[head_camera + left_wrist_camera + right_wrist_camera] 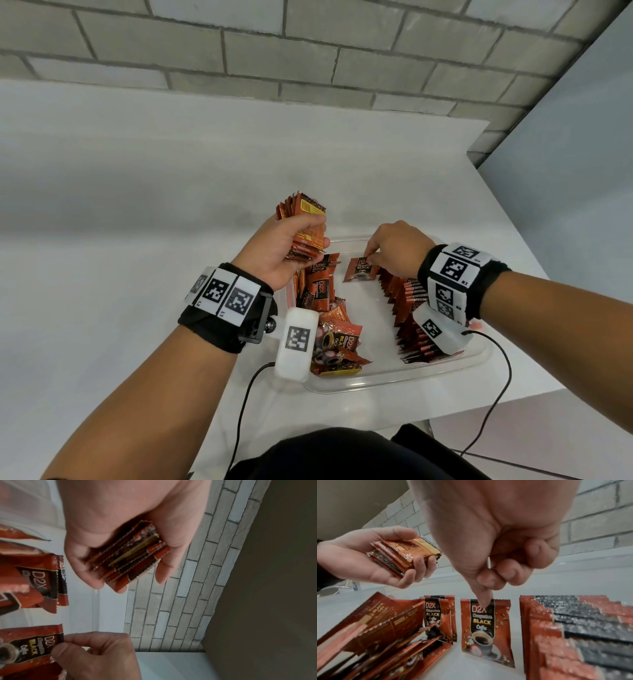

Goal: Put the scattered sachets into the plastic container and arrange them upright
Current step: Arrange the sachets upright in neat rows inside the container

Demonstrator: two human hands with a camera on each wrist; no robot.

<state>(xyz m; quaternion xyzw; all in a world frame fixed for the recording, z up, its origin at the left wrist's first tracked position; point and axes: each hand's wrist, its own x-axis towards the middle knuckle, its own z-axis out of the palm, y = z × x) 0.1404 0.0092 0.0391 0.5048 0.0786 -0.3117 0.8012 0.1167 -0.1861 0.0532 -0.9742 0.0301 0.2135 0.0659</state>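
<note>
While left hand [274, 246] grips a stack [305, 222] and right hand [394, 250] pinches one sachet [359, 270], upright row [414, 315] just beside

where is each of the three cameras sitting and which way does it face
Head: worn on the head, looking forward and down at the plastic container on the white table; both forearms and hands show.
Left wrist: looks along the left hand at its stack of sachets, brick wall behind.
Right wrist: looks down along the right hand pinching a single sachet beside the upright row.
Shared: both wrist views show the other hand; all three show stack and single sachet.
</note>
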